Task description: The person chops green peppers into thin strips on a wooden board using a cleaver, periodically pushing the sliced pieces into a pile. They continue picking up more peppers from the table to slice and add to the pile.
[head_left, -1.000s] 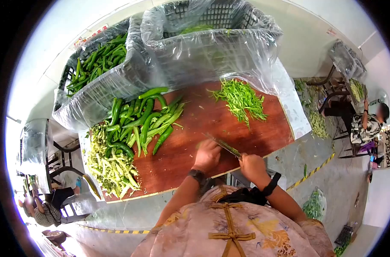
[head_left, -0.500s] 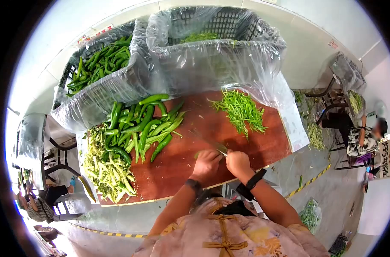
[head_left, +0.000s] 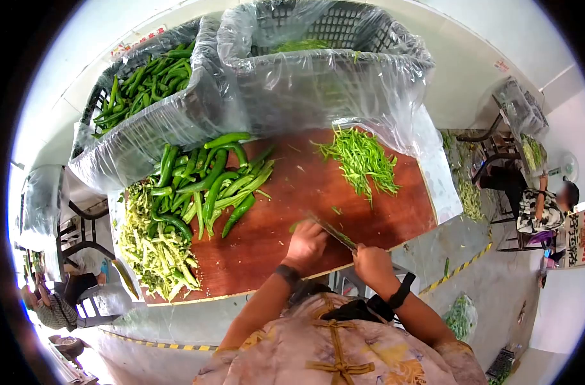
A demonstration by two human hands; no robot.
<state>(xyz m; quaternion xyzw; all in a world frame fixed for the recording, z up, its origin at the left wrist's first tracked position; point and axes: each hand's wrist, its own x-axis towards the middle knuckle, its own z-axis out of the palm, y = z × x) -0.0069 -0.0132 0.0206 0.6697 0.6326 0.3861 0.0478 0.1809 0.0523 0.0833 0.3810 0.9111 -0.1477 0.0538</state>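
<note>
My left hand [head_left: 307, 245] is closed on a green pepper piece [head_left: 295, 226], mostly hidden by the fingers, pressed on the reddish-brown board [head_left: 241, 263]. My right hand [head_left: 374, 269] grips a knife [head_left: 337, 235] by its handle. Its blade slants up and left, with the tip beside my left fingers; green bits cling to it. Beyond the hands, at the right, lies a heap of shredded green pepper [head_left: 361, 163]. Long whole green peppers [head_left: 212, 179] and split pieces [head_left: 254, 179] lie to the left. Nearer me sits a pile of pale pepper cores [head_left: 161, 256].
Behind the board stand two plastic-lined baskets: a left basket [head_left: 148, 135] of whole peppers and a right basket [head_left: 331, 83] with some shreds. Seated people are at far right [head_left: 542, 208] and far left [head_left: 55, 308]. A bag of greens [head_left: 462, 317] is on the floor.
My right hand and the knife have moved right and toward me, away from my left hand. The blade now shows more clearly. A small green shred lies beside it.
</note>
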